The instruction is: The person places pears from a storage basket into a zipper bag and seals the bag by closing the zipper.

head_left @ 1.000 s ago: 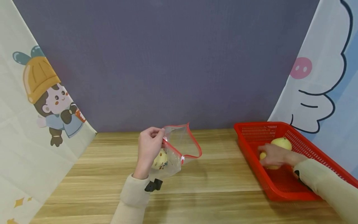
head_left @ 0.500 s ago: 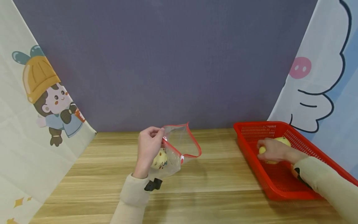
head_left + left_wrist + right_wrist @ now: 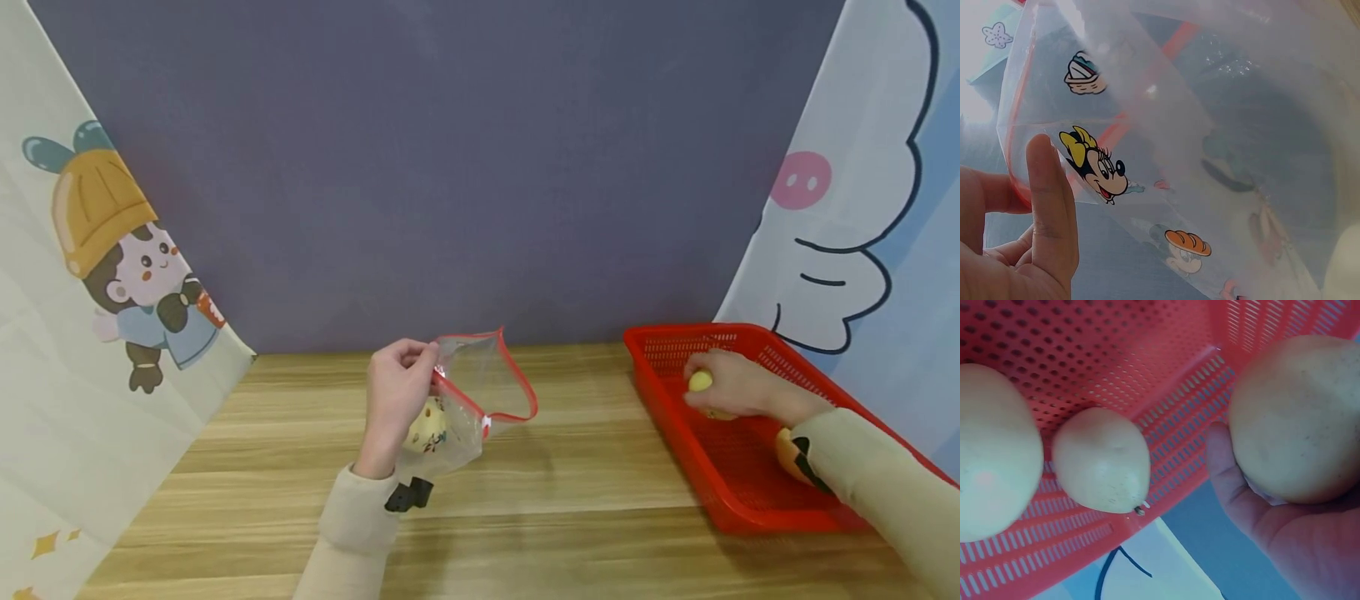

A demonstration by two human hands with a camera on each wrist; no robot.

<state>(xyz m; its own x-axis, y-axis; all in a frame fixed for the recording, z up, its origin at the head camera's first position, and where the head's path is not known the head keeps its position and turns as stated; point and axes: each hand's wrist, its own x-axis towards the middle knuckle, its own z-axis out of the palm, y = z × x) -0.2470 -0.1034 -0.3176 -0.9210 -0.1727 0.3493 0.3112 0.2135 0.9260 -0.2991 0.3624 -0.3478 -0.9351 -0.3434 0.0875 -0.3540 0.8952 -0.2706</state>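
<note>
My left hand (image 3: 399,392) pinches the red rim of a clear zip bag (image 3: 501,375), whose mouth gapes to the right. Cartoon prints cover the bag's film (image 3: 1188,250), and inside it sits a pale yellow round fruit (image 3: 427,427), partly behind the wrist. At the far end of the red basket (image 3: 738,527), my right hand (image 3: 727,385) grips a round yellow pear (image 3: 1300,419), fingers curled round it. Beyond this hand, in the right wrist view, lie a smaller pear (image 3: 1102,459) with a short stem and a larger pale fruit (image 3: 994,456).
Slotted walls surround the basket, which stands on the right of the wooden table (image 3: 570,492). A yellow-orange fruit (image 3: 791,454) lies in it, partly under the right sleeve. A dark grey panel (image 3: 480,167) rises behind the table, with printed cloths at both sides.
My right hand has moved up and slightly left within the basket, bringing the pear with it. More of the fruit beside the sleeve shows. My left hand and the bag stay nearly in place.
</note>
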